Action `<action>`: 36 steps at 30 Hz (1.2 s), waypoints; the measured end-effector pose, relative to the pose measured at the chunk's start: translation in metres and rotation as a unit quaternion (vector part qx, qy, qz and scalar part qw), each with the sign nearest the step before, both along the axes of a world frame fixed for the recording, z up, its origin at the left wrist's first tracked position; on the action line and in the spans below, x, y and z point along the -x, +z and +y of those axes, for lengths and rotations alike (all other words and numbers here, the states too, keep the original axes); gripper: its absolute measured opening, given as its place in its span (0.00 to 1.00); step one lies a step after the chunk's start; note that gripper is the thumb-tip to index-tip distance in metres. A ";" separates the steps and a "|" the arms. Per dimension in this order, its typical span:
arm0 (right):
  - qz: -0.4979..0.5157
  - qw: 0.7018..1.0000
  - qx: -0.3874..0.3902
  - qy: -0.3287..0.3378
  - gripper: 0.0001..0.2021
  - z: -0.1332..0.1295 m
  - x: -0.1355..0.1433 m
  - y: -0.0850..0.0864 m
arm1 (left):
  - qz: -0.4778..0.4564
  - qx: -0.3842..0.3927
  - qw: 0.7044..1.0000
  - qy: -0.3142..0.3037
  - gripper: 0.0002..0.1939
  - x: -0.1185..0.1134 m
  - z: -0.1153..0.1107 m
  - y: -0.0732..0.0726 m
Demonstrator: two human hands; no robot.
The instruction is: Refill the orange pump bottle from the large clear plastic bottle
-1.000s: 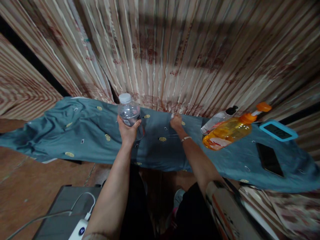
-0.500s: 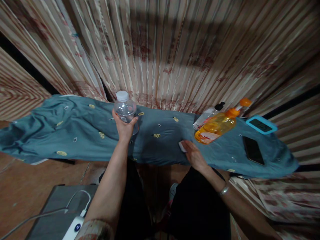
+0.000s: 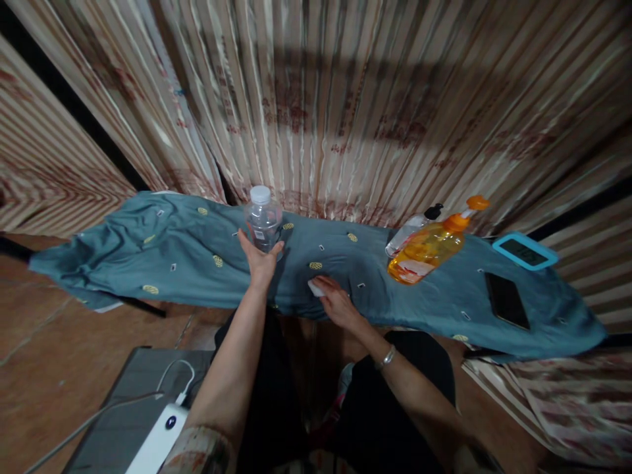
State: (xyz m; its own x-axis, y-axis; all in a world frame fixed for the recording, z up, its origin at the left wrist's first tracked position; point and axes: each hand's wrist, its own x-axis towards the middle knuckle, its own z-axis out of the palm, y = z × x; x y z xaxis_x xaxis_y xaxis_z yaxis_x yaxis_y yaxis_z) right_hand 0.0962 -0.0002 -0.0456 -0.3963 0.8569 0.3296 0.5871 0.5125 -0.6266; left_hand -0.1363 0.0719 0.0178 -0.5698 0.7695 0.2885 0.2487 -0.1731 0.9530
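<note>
A clear plastic bottle with a white cap stands upright on the teal cloth, left of centre. My left hand is at the near side of its lower part, with thumb and fingers spread apart. Whether the fingertips still touch the bottle is hard to see. To the right, my right hand pinches a small white pad low over the cloth, close to the front edge. The pad's exact kind does not show.
The teal cloth covers a long narrow table. An orange pump bottle, a clear bottle with a black pump, a blue-framed digital clock and a phone are on the right. Behind hangs a striped curtain. A white power bank lies at lower left.
My right hand has moved left across the cloth with the white pad, nearer the bottle. My left hand has loosened and slid lower on the bottle. The whole view has shifted slightly.
</note>
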 end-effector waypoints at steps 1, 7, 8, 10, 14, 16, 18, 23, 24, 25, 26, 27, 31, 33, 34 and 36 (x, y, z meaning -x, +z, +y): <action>0.017 1.000 0.005 -0.004 0.20 0.001 -0.002 0.004 | -0.015 0.010 1.000 0.010 0.61 -0.002 -0.007 0.000; 0.094 0.995 0.017 -0.043 0.22 -0.015 -0.013 0.030 | -0.133 0.041 0.988 -0.066 0.50 -0.048 -0.074 -0.002; 0.100 0.994 0.014 -0.043 0.23 -0.020 -0.011 0.033 | -0.154 0.054 0.981 -0.102 0.49 -0.061 -0.084 -0.005; 0.106 0.993 0.007 -0.042 0.24 -0.029 -0.004 0.036 | -0.183 0.093 0.958 -0.200 0.44 -0.083 -0.098 -0.011; 0.089 0.995 -0.009 -0.032 0.23 -0.039 -0.004 0.036 | -0.153 0.137 0.919 -0.337 0.24 -0.101 -0.103 -0.021; 0.066 0.997 -0.015 -0.022 0.22 -0.041 -0.014 0.035 | -0.121 0.138 0.912 -0.367 0.23 -0.100 -0.099 -0.023; 0.040 0.999 -0.020 -0.014 0.21 -0.043 -0.028 0.035 | -0.085 0.135 0.905 -0.393 0.23 -0.097 -0.096 -0.022; -0.022 0.998 -0.034 -0.044 0.20 -0.040 -0.067 0.041 | -0.061 0.137 0.908 -0.391 0.17 -0.086 -0.087 -0.018; -0.031 0.997 -0.038 -0.062 0.21 -0.038 -0.074 0.043 | -0.071 0.135 0.916 -0.371 0.17 -0.084 -0.085 -0.018; -0.040 0.995 -0.042 -0.082 0.21 -0.035 -0.079 0.044 | -0.080 0.126 0.925 -0.350 0.17 -0.081 -0.083 -0.018; -0.049 0.993 -0.046 -0.101 0.22 -0.032 -0.083 0.045 | -0.088 0.114 0.933 -0.330 0.17 -0.078 -0.081 -0.018; -0.060 0.990 -0.050 -0.114 0.23 -0.029 -0.086 0.044 | -0.092 0.104 0.939 -0.316 0.19 -0.077 -0.079 -0.018; -0.118 0.984 -0.045 -0.122 0.27 -0.024 -0.082 0.031 | -0.095 0.099 0.944 -0.299 0.24 -0.077 -0.076 -0.020; -0.140 0.983 -0.034 -0.117 0.27 -0.025 -0.078 0.021 | -0.088 0.107 0.944 -0.301 0.25 -0.079 -0.076 -0.021; -0.145 0.982 -0.030 -0.119 0.27 -0.027 -0.077 0.018 | -0.086 0.110 0.943 -0.301 0.25 -0.080 -0.076 -0.022; -0.144 0.981 -0.031 -0.129 0.28 -0.031 -0.079 0.014 | -0.086 0.112 0.943 -0.303 0.26 -0.082 -0.076 -0.022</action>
